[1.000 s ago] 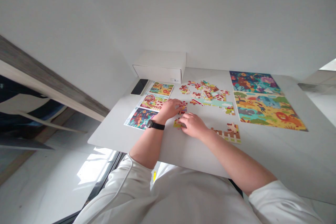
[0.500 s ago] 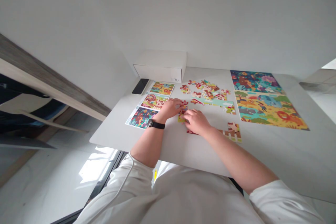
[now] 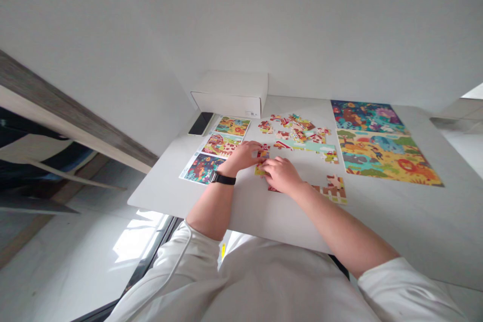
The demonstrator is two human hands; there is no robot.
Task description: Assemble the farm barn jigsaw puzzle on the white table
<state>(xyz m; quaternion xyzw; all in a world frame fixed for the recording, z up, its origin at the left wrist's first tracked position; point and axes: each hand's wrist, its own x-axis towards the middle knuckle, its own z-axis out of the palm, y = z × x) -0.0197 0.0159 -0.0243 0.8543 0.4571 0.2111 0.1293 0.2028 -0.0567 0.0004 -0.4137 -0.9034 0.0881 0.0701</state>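
Both hands meet over small jigsaw pieces [image 3: 262,156] on the white table [image 3: 377,221]. My left hand [image 3: 243,155], with a black watch on its wrist, has its fingers curled onto a red and white piece. My right hand [image 3: 281,173] is curled beside it, its fingertips pinching a yellow-green piece against the same spot. A joined strip of fence pieces [image 3: 332,188] lies just right of my right wrist. Loose pieces [image 3: 298,133] are scattered beyond the hands.
Two finished puzzles [image 3: 377,146] lie at the right. Three picture cards [image 3: 221,148] sit left of my hands, with a black phone [image 3: 201,123] and a white box [image 3: 234,93] behind them by the wall. The table's left edge drops to the floor.
My right hand has slid its yellow-green piece up and left from the near table to meet the left hand's piece. The left hand has barely moved.
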